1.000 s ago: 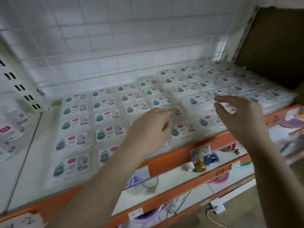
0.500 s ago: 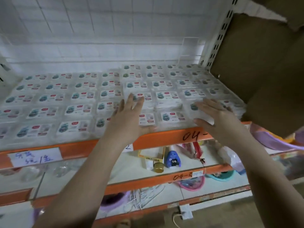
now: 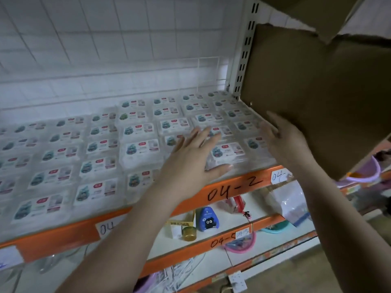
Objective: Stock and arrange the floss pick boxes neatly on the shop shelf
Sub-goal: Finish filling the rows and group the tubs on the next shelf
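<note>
Both hands lie flat with fingers spread, gripping nothing. The left hand [image 3: 191, 159] presses on the floss pick boxes [image 3: 139, 150] at the shelf's orange front edge [image 3: 232, 188] (marked 04-2), its thumb just before a front box. The right hand [image 3: 284, 140] hovers or rests over the boxes farther right; contact is hard to judge. Just beyond its fingertips hangs a cardboard flap [image 3: 317, 92].
</note>
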Demonstrator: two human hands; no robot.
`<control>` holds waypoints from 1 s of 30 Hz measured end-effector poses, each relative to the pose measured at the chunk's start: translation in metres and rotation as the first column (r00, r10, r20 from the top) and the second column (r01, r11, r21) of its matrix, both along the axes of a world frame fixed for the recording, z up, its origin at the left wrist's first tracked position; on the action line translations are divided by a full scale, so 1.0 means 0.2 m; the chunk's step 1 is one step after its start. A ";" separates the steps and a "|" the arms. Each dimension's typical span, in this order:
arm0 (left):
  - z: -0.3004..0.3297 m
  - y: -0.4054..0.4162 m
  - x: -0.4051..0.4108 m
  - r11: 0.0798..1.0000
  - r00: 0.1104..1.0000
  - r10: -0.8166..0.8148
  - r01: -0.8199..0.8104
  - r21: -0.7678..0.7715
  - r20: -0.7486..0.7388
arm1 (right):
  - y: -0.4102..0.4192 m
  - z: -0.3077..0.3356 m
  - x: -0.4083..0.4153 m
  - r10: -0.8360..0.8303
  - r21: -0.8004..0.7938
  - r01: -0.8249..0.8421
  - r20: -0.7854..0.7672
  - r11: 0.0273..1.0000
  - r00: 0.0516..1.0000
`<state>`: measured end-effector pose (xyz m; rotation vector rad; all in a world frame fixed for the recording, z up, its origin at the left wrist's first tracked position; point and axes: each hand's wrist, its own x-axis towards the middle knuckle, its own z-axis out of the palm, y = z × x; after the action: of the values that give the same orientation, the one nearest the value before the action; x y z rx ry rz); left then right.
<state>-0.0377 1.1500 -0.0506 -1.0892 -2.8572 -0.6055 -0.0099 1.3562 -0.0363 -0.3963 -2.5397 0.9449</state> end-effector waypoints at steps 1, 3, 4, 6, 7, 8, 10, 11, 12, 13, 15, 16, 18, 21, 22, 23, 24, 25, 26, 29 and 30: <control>-0.01 0.04 -0.02 0.999 0.999 -0.045 0.045 -0.013 -0.020 | 0.00 -0.01 -0.03 0.020 0.017 -0.021 0.053 1.000 0.998; -0.02 0.10 -0.06 0.994 0.993 -0.105 0.103 -0.040 -0.048 | 0.01 -0.05 -0.08 0.041 0.083 -0.051 0.127 0.995 0.991; -0.03 0.12 -0.08 0.992 0.991 -0.122 0.119 -0.051 -0.060 | 0.02 -0.06 -0.09 0.027 0.094 -0.042 0.154 0.995 0.988; -0.05 0.14 -0.11 0.988 0.987 -0.140 0.133 -0.074 -0.085 | 0.05 -0.05 -0.11 0.019 0.050 -0.030 0.200 0.998 0.980; -0.06 0.14 -0.11 0.987 0.985 -0.144 0.137 -0.079 -0.095 | 0.06 -0.03 -0.12 0.032 0.029 -0.039 0.218 0.999 0.975; -0.07 0.14 -0.11 0.987 0.984 -0.148 0.141 -0.081 -0.103 | 0.07 -0.01 -0.12 0.049 0.014 -0.054 0.240 0.998 0.970; -0.08 0.14 -0.12 0.986 0.981 -0.155 0.146 -0.080 -0.114 | 0.07 0.02 -0.12 0.090 -0.014 -0.090 0.291 0.996 0.952; -0.08 0.14 -0.12 0.986 0.981 -0.156 0.147 -0.080 -0.118 | 0.07 0.04 -0.13 0.110 -0.034 -0.105 0.319 0.994 0.941; -0.07 0.14 -0.12 0.986 0.981 -0.157 0.148 -0.079 -0.118 | 0.07 0.07 -0.15 0.129 -0.058 -0.116 0.341 0.992 0.931; -0.06 0.14 -0.12 0.985 0.980 -0.160 0.152 -0.079 -0.115 | 0.06 0.09 -0.18 0.142 -0.085 -0.120 0.345 0.989 0.928; -0.03 0.16 -0.12 0.981 0.975 -0.187 0.178 -0.076 -0.124 | 0.05 0.14 -0.25 0.131 -0.114 -0.096 0.356 0.989 0.925; -0.02 0.18 -0.12 0.977 0.968 -0.211 0.203 -0.070 -0.133 | 0.05 0.15 -0.30 0.116 -0.107 -0.081 0.372 0.991 0.921; 0.01 0.23 -0.13 0.965 0.955 -0.264 0.259 -0.050 -0.137 | 0.06 0.15 -0.40 0.089 -0.103 -0.052 0.404 0.993 0.911; 0.01 0.27 -0.15 0.954 0.942 -0.300 0.300 -0.024 -0.148 | 0.09 0.11 -0.49 0.117 -0.185 -0.041 0.419 0.982 0.901; 0.01 0.27 -0.15 0.955 0.944 -0.294 0.296 -0.010 -0.147 | 0.11 0.10 -0.50 0.135 -0.172 -0.068 0.420 0.983 0.897; 0.00 0.28 -0.16 0.959 0.950 -0.281 0.284 0.004 -0.139 | 0.12 0.08 -0.51 0.154 -0.141 -0.104 0.413 0.985 0.897; -0.01 0.29 -0.16 0.963 0.956 -0.265 0.270 0.017 -0.127 | 0.13 0.07 -0.52 0.169 -0.112 -0.135 0.395 0.984 0.903; -0.02 0.29 -0.16 0.966 0.961 -0.253 0.258 0.028 -0.116 | 0.14 0.06 -0.52 0.180 -0.099 -0.153 0.375 0.983 0.909; -0.02 0.30 -0.15 0.968 0.964 -0.245 0.250 0.035 -0.109 | 0.14 0.05 -0.53 0.192 -0.103 -0.165 0.366 0.981 0.911; -0.03 0.30 -0.16 0.969 0.965 -0.245 0.247 0.015 -0.095 | 0.16 0.04 -0.57 0.219 -0.140 -0.178 0.388 0.974 0.895; -0.03 0.29 -0.16 0.969 0.966 -0.244 0.245 0.009 -0.087 | 0.16 0.05 -0.59 0.214 -0.143 -0.170 0.396 0.975 0.893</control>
<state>-0.0687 1.2087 -0.0574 -1.4407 -2.6597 -0.5801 -0.1288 1.3877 -0.0266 -0.4148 -2.9623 1.1777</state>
